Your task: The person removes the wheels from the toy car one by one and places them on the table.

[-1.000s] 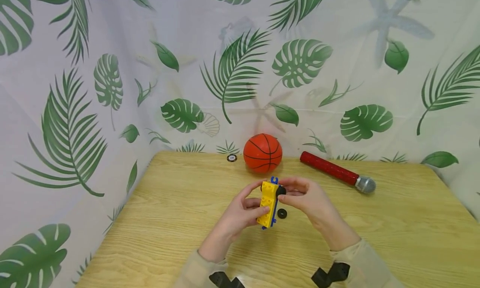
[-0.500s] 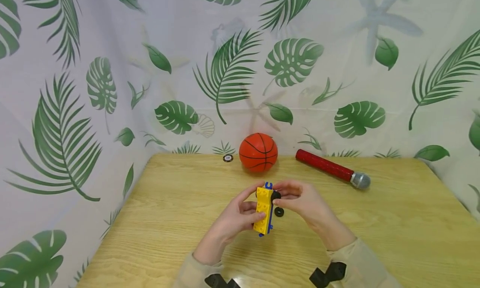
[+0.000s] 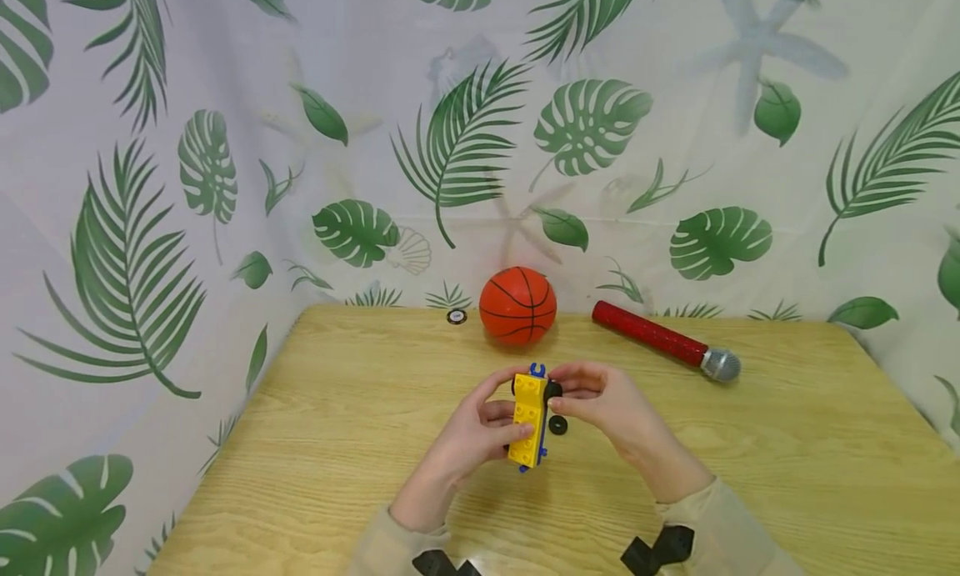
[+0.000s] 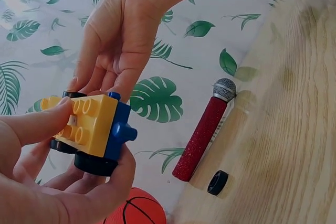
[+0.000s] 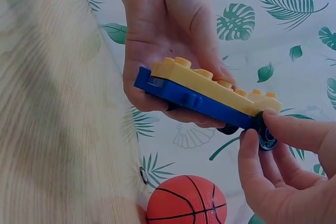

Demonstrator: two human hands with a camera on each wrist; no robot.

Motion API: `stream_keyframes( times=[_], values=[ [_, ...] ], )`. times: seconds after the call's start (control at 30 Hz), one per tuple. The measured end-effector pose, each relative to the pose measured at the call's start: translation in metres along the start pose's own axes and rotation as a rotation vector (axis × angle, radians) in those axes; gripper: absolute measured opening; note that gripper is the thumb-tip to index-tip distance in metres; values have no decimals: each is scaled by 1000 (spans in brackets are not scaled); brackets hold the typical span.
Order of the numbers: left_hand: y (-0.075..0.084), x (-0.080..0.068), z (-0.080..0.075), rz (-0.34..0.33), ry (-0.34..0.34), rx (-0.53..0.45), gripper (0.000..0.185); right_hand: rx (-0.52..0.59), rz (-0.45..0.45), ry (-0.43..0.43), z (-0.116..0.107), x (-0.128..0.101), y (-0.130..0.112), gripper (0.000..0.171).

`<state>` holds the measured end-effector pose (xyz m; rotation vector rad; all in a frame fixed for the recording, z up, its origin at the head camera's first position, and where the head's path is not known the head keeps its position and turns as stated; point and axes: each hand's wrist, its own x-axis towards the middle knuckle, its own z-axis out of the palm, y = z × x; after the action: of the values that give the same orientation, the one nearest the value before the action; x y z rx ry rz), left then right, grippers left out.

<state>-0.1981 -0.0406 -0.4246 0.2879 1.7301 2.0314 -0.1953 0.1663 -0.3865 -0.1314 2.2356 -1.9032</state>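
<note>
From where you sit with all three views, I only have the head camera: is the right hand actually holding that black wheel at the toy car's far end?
Observer: Yes. The right wrist view shows the right hand pinching a black wheel against the end of the blue chassis.
Operator: Does the car already carry other wheels?
Observer: The left wrist view shows black wheels under the yellow brick top, on the side facing the left hand's palm.
Operator: And the loose wheel on the table?
Observer: It lies flat on the wooden table, just off the base of the red microphone, untouched: the spare wheel.
</note>
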Motion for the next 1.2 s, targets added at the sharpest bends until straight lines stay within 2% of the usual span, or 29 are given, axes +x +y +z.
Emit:
stream_keyframes(
  times=[0.23,0.43,0.67,1.2],
  values=[
    [-1,-1,3,28,26,4,68,4,3,21,1,0,-2,39],
    [-1,-2,4,30,30,-4,67,-22,3,45,3,1,-2,36],
    [2,-3,5,22,46,-3,65,0,15,70,4,0,-4,33],
    [4,-7,8,35,45,31,64,18,28,68,2,-7,-10,33]
  ],
)
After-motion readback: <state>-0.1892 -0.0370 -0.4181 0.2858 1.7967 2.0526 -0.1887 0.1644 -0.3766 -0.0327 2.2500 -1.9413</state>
